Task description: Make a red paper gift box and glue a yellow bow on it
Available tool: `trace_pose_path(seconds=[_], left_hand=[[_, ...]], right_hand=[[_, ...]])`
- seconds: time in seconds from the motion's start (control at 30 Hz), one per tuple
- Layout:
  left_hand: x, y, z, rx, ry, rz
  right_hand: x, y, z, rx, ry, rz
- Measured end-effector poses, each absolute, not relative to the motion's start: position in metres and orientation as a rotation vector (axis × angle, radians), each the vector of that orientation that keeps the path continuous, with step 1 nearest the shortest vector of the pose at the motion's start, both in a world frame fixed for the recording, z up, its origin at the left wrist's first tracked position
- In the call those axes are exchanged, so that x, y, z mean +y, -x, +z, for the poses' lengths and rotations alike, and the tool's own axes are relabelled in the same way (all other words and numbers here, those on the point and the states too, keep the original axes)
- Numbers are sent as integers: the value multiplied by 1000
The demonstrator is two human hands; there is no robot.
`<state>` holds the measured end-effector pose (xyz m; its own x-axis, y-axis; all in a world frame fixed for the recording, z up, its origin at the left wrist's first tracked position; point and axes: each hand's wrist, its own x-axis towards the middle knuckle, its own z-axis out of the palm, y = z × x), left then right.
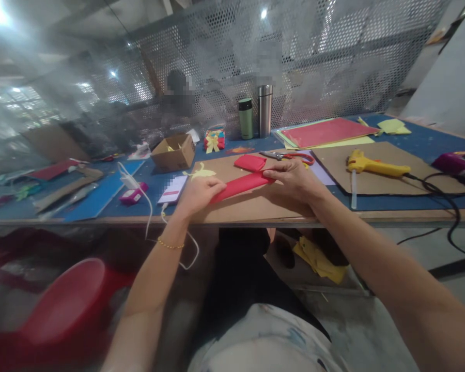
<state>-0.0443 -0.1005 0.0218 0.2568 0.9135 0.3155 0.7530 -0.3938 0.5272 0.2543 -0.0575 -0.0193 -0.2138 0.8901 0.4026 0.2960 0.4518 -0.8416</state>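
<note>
A long red folded strip (242,187), of paper or felt, stretches between my two hands just over a brown cardboard sheet (251,209). Its left end is pinched by my left hand (204,194). My right hand (294,178) grips the other end between thumb and fingers. Just behind the strip lies a smaller red folded piece (250,163). Scissors (284,155) with red-orange handles rest beyond my right hand. Near my left hand are a pale yellow cut-out (202,171) and a phone (172,189) with a white cable.
A yellow glue gun (377,165) lies on another cardboard sheet (337,155) at right, its black cord trailing off the edge. Behind stand a small cardboard box (173,155), a green tumbler (246,120) and a steel flask (265,111). Red and yellow sheets (329,133) lie at back right.
</note>
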Motion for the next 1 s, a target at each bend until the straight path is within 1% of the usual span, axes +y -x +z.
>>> trace_pose_path(seconds=[0.27,0.43,0.63,0.8,0.9,1.0], left_hand=[[-106,52,21,1484,-2238,968],[-106,54,21,1534,-2212,970],[-96,54,17,1591,-2439,841],[-92,54,23,1598,-2445,775],[-84,55,31,1564,-2471,638],[-69,55,33,1568,-2628,464]], right_hand=[[-54,-256,-22,-1751,1001,751],[-53,-254,-23,-1740,970,782],[-56,-253,-21,-1727,947,777],[-59,-254,-18,-1729,971,756],[-59,-254,-18,-1745,1003,748],[-57,-252,-20,-1728,1017,738]])
